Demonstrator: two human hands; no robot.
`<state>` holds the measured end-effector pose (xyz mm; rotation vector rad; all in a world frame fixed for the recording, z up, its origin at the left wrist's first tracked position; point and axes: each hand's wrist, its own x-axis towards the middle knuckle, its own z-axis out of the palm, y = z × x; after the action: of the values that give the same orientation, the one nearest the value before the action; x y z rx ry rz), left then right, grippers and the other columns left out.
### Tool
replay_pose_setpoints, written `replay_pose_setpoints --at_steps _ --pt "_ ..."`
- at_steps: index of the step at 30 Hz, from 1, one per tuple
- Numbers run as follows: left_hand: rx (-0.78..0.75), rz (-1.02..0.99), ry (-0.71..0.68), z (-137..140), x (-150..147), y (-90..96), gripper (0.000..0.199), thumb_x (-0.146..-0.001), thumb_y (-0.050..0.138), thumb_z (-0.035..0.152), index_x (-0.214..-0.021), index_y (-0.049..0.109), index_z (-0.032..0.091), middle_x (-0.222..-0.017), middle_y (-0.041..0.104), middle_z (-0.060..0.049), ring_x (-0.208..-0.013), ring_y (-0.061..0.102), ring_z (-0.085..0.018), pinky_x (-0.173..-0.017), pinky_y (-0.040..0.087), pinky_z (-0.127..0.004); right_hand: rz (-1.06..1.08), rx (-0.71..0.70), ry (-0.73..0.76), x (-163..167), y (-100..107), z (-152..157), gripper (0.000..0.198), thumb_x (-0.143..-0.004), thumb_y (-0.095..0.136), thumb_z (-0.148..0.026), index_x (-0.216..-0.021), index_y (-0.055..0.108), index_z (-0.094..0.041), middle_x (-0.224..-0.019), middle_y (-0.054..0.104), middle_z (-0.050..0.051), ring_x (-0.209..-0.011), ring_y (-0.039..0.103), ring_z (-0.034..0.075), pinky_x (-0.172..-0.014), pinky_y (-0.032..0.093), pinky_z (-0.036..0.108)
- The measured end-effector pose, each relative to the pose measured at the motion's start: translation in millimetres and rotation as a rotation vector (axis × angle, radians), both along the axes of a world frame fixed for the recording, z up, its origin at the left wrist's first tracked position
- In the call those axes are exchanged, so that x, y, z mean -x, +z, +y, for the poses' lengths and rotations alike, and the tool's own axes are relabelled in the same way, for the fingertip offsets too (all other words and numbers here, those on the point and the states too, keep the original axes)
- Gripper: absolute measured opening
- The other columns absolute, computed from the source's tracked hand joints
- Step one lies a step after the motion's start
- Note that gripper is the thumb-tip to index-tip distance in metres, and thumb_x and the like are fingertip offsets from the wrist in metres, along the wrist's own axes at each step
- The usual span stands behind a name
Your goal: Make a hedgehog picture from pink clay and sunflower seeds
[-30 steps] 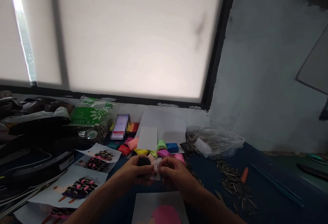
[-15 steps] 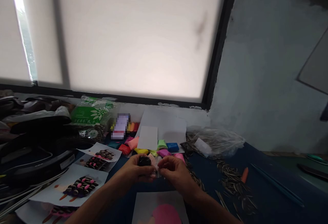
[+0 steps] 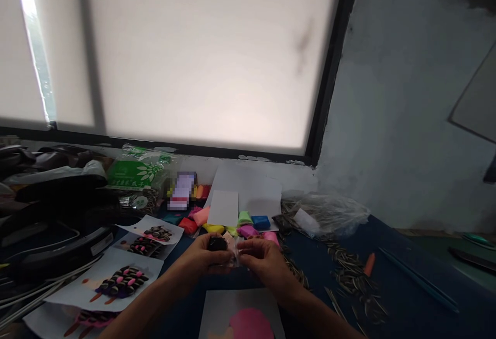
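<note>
Between my hands is a small clear plastic packet (image 3: pixel 235 252) with a black lump (image 3: pixel 217 244) that looks like modelling clay. My left hand (image 3: pixel 207 257) is closed around the packet's black side. With thumb and fingers pinched, my right hand (image 3: pixel 258 257) grips the packet's clear edge. Below them lies a white sheet (image 3: pixel 217 303) bearing a flat pink shape (image 3: pixel 251 323). Just beyond my hands are colored clay packs, among them a yellow pack (image 3: pixel 214 229), a green pack (image 3: pixel 245 218) and a blue pack (image 3: pixel 261 222).
Finished-looking seed pictures (image 3: pixel 124 282) lie on the left beside cables and dark shoes (image 3: pixel 58 189). Loose sunflower seeds (image 3: pixel 356 282), an orange crayon-like stick (image 3: pixel 369 264) and blue tweezers (image 3: pixel 418 279) are on the right. A phone (image 3: pixel 183 190) and a clear seed bag (image 3: pixel 329 214) stand behind.
My right hand's fingers have shifted slightly on the packet's clear edge. My left hand stays nearly in place around the black lump.
</note>
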<state>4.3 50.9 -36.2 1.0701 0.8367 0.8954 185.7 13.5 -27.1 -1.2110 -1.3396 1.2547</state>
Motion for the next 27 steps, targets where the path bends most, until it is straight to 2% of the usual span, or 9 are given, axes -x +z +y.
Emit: replay_pose_setpoints --at_steps 3,8,12,17,19,21,22,23,27 --pt "0.003 0.007 0.002 -2 -1 1.3 0.052 -0.045 0.097 0.022 -0.08 0.058 0.018 -0.073 0.072 0.0 -0.074 0.076 -0.024 -0.065 0.06 -0.029 0.012 0.019 0.013 -1 0 0 0.031 -0.063 0.068 -0.029 -0.092 0.072 -0.018 -0.077 0.065 0.001 -0.054 0.048 0.011 -0.047 0.037 0.023" --pt "0.001 0.024 0.003 -4 -4 1.1 0.052 -0.049 0.096 0.022 -0.083 0.058 0.018 -0.073 0.072 0.0 -0.074 0.076 -0.025 -0.066 0.06 -0.031 0.016 0.006 0.022 -4 4 -1 0.016 -0.061 0.059 -0.023 -0.073 0.068 -0.02 -0.07 0.061 -0.001 -0.066 0.056 0.015 -0.055 0.042 0.024" --pt "-0.014 0.029 0.003 1 -2 -2.4 0.052 -0.051 0.097 0.026 -0.087 0.06 0.017 -0.079 0.074 -0.001 -0.076 0.076 -0.025 -0.068 0.061 -0.031 0.004 -0.046 0.047 -2 5 -2 0.017 -0.066 0.058 -0.024 -0.074 0.072 -0.02 -0.077 0.068 0.0 -0.07 0.057 0.014 -0.066 0.044 0.025" --pt "-0.027 0.041 -0.039 10 0 -13.0 0.051 -0.051 0.097 0.015 -0.087 0.061 0.016 -0.071 0.071 0.003 -0.075 0.075 -0.024 -0.073 0.061 -0.033 -0.017 -0.122 0.073 -1 -3 3 0.015 -0.065 0.062 -0.026 -0.068 0.074 -0.019 -0.067 0.066 0.0 -0.067 0.058 0.015 -0.066 0.043 0.027" --pt "-0.04 0.053 -0.05 13 1 -16.9 0.038 -0.069 0.092 0.019 -0.093 0.064 0.014 -0.079 0.071 0.001 -0.076 0.073 -0.021 -0.073 0.061 -0.034 -0.022 -0.131 0.089 -3 -6 6 0.015 -0.064 0.066 -0.028 -0.07 0.076 -0.019 -0.071 0.07 0.001 -0.07 0.062 0.018 -0.068 0.046 0.029" --pt "-0.056 0.063 -0.055 13 2 -18.5 0.019 -0.092 0.075 0.025 -0.103 0.066 0.014 -0.093 0.07 -0.002 -0.078 0.071 -0.018 -0.072 0.06 -0.034 -0.029 -0.131 0.111 -4 -7 7 0.015 -0.063 0.07 -0.028 -0.071 0.078 -0.019 -0.074 0.073 0.003 -0.072 0.065 0.02 -0.071 0.048 0.03" --pt "-0.061 0.066 -0.055 13 2 -18.2 0.015 -0.096 0.071 0.024 -0.104 0.066 0.014 -0.095 0.07 -0.002 -0.078 0.07 -0.017 -0.072 0.06 -0.034 -0.035 -0.135 0.118 -4 -7 7 0.014 -0.063 0.072 -0.028 -0.072 0.079 -0.019 -0.075 0.074 0.003 -0.073 0.065 0.02 -0.072 0.048 0.031" --pt "-0.064 0.065 -0.053 12 3 -17.2 0.015 -0.093 0.074 0.024 -0.101 0.066 0.013 -0.093 0.07 -0.002 -0.077 0.07 -0.017 -0.072 0.06 -0.033 -0.044 -0.141 0.12 -5 -7 7 0.014 -0.062 0.073 -0.027 -0.071 0.079 -0.019 -0.075 0.074 0.004 -0.073 0.066 0.02 -0.072 0.048 0.03" --pt "-0.048 0.049 -0.022 7 1 -11.1 0.041 -0.055 0.093 0.012 -0.082 0.062 0.016 -0.07 0.068 0.004 -0.071 0.071 -0.019 -0.074 0.059 -0.032 -0.091 -0.181 0.106 -3 -5 4 0.011 -0.063 0.075 -0.026 -0.07 0.079 -0.02 -0.073 0.074 0.003 -0.071 0.066 0.02 -0.068 0.047 0.028"
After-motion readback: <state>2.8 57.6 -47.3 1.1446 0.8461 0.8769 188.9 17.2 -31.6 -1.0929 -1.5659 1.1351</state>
